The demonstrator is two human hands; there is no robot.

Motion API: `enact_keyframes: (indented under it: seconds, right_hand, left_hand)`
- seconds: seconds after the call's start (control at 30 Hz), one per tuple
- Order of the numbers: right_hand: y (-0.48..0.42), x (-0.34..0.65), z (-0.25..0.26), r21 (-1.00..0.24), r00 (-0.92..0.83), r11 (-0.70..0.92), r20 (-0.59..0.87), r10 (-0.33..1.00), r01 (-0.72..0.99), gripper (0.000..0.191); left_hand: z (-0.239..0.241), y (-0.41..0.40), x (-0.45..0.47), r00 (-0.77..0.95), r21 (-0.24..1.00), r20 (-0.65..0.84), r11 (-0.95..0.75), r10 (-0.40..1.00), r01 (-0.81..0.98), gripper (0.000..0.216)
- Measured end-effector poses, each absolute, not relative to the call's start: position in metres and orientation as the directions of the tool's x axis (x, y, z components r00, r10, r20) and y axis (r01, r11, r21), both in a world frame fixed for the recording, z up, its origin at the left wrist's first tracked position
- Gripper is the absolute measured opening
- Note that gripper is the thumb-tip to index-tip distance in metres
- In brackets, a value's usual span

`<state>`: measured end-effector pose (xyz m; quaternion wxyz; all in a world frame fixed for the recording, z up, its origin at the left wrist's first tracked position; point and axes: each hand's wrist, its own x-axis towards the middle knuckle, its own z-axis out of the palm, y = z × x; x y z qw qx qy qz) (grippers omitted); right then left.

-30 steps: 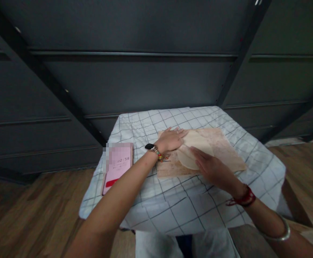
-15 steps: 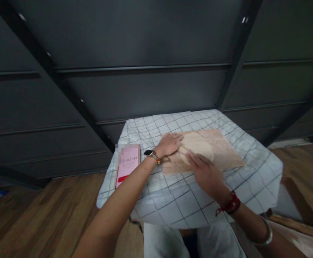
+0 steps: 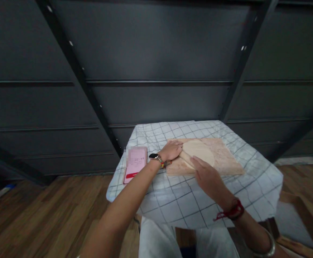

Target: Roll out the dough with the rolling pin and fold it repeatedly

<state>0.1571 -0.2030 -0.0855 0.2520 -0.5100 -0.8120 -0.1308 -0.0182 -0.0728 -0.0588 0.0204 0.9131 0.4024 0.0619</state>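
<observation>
A pale wooden rolling pin lies slantwise over the near-left part of a round, flattened sheet of dough. The dough rests on a rectangular, light brown board. My left hand is on the far-left end of the pin, its wrist bearing a watch and beaded bracelets. At the near end, my right hand presses on the pin with its fingers extended along and over it. Both palms hide the pin's ends.
A phone showing a timer lies on the left of the table, which has a white checked cloth over it. A dark panelled wall rises behind. An open cardboard box stands on the wooden floor at right.
The camera view has tilted up a little, so the table appears lower. The rolling pin has shifted slightly toward the dough's near-left edge, with both hands still on it.
</observation>
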Motion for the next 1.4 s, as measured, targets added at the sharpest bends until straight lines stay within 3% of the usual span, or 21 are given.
enact_keyframes:
  seconds: [0.27, 0.53, 0.73, 0.93, 1.23, 1.4]
  right_hand:
    - [-0.189, 0.204, -0.075, 0.039, -0.456, 0.499, 0.469, 0.756, 0.866, 0.032]
    - [-0.144, 0.237, -0.068, -0.021, -0.585, 0.668, 0.463, 0.666, 0.744, 0.032]
    - [-0.145, 0.218, -0.090, -0.071, -0.569, 0.665, 0.454, 0.685, 0.744, 0.039]
    - [-0.173, 0.184, -0.101, -0.172, -0.417, 0.539, 0.460, 0.784, 0.824, 0.050]
    - [-0.186, 0.161, -0.110, -0.109, -0.399, 0.539, 0.555, 0.730, 0.835, 0.066]
    - [-0.197, 0.150, -0.106, 0.002, -0.416, 0.473, 0.481, 0.772, 0.881, 0.068]
  left_hand:
    - [-0.058, -0.068, 0.002, 0.561, 0.092, 0.137, -0.574, 0.816, 0.813, 0.050]
    - [-0.054, -0.034, 0.031, 0.592, 0.066, 0.049, -0.594, 0.805, 0.802, 0.054]
    - [-0.049, -0.031, 0.027, 0.694, 0.065, -0.014, -0.692, 0.719, 0.719, 0.060]
    - [-0.043, -0.039, 0.021, 0.697, 0.069, -0.057, -0.694, 0.715, 0.717, 0.059]
    - [-0.049, -0.041, 0.016, 0.702, 0.076, 0.024, -0.701, 0.712, 0.709, 0.053]
    - [-0.052, -0.044, 0.013, 0.691, 0.071, 0.090, -0.697, 0.717, 0.713, 0.049]
